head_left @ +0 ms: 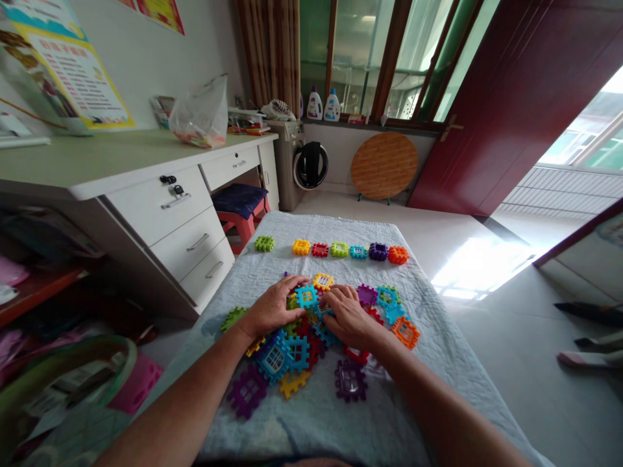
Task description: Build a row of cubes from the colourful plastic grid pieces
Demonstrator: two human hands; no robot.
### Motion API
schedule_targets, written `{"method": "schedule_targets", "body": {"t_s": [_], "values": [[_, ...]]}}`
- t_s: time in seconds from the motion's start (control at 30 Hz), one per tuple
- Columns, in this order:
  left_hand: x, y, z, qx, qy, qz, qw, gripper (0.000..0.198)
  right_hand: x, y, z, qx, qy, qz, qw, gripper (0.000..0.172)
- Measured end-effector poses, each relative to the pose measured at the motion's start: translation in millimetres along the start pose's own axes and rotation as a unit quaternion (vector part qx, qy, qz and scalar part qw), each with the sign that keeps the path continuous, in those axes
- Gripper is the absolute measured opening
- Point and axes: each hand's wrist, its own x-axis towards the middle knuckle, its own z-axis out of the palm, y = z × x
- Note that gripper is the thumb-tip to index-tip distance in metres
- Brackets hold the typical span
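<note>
A heap of colourful plastic interlocking building blocks lies in the middle of the cloth-covered table (195, 395). My left hand (275, 305) rests at the heap's left side, thumb and fingers apart, beside a light-blue window block (306, 296). From the right, my right hand (349, 316) lies over the heap with its fingers spread and slightly bent; the pieces under them are partly hidden. A yellow block (322, 281) sits just beyond the fingertips. Closer to me are a blue window block (274, 358), a purple piece (248, 390) and a dark purple piece (350, 381).
Along the far end stands a row of assembled cubes, from a green cube (264, 244) to an orange cube (398, 255). Loose pieces, including an orange one (405, 332), lie right of the heap. A white desk (146, 214) stands left, a red stool (243, 224) beside it.
</note>
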Motion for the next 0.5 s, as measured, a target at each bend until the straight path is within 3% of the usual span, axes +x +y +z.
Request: {"method": "schedule_targets", "body": {"t_s": [0.23,0.5], "values": [[0,1,0.8,-0.010,-0.018,-0.014,1.000,0.061,-2,13,-9,0.062,0.019,0.022,0.998,0.041],[2,-16,-20.9,-0.047,0.075,-0.074,0.993,0.045,24,17,-16,0.076,0.062,-0.003,0.995,0.042]]}}
